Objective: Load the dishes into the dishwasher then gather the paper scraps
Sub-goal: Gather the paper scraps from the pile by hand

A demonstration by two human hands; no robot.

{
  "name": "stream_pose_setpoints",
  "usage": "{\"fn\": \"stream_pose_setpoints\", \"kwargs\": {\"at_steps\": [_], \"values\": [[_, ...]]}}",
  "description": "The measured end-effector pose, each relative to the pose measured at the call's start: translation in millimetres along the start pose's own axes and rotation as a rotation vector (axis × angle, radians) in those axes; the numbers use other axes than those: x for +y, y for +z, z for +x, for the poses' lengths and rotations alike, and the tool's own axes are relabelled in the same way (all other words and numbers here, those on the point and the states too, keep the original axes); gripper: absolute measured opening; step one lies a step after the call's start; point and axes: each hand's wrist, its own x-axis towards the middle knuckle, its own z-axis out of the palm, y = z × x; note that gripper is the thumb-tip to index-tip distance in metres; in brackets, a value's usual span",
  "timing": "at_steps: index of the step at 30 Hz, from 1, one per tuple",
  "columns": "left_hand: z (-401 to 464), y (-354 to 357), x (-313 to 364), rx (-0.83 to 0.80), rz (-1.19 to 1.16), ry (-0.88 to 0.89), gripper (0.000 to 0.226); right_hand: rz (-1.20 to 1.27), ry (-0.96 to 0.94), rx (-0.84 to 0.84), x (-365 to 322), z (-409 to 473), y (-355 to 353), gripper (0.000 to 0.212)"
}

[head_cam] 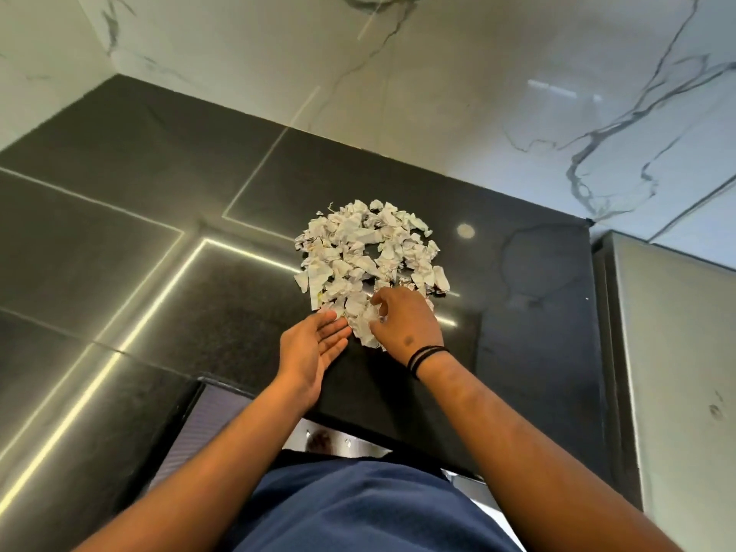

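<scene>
A spread of several crumpled white paper scraps [366,249] lies on the black stone countertop [517,312]. My left hand [310,352] rests palm up on the counter with straight fingers, its fingertips touching the near edge of the scraps. My right hand [402,320], with black bands at the wrist, lies on the near scraps with curled fingers that pinch some of the paper. No dishes are in view.
White marble wall panels [438,73] rise behind the counter. A steel appliance side [677,352] stands at the right. Below the counter's near edge shows a steel strip [338,440], partly hidden by my blue clothing. Dark tiled floor [79,272] lies to the left.
</scene>
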Motion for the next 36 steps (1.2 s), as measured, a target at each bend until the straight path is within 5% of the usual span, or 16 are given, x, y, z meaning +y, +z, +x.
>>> {"fn": "stream_pose_setpoints", "kwargs": {"at_steps": [8,14,19,25,32,36], "values": [[3,-12,14,-0.007,0.072,-0.043,0.023,0.217,0.099,0.166,2,-6,-11,0.011],[1,-20,16,-0.036,0.094,-0.127,0.029,-0.189,0.073,-0.045,-9,-2,-3,0.027],[3,-26,22,-0.035,0.098,-0.113,0.029,-0.082,0.132,0.039,-15,1,-2,0.015],[8,-36,43,0.003,-0.089,-0.02,0.023,0.209,0.045,0.098,-42,9,-47,0.008],[16,-45,56,-0.388,-0.414,-0.142,0.068,0.615,-0.14,-0.274,-95,37,-44,0.022],[23,-57,59,-0.4,-0.62,-0.109,0.064,0.316,-0.109,0.027,-93,64,-24,0.015]]}}
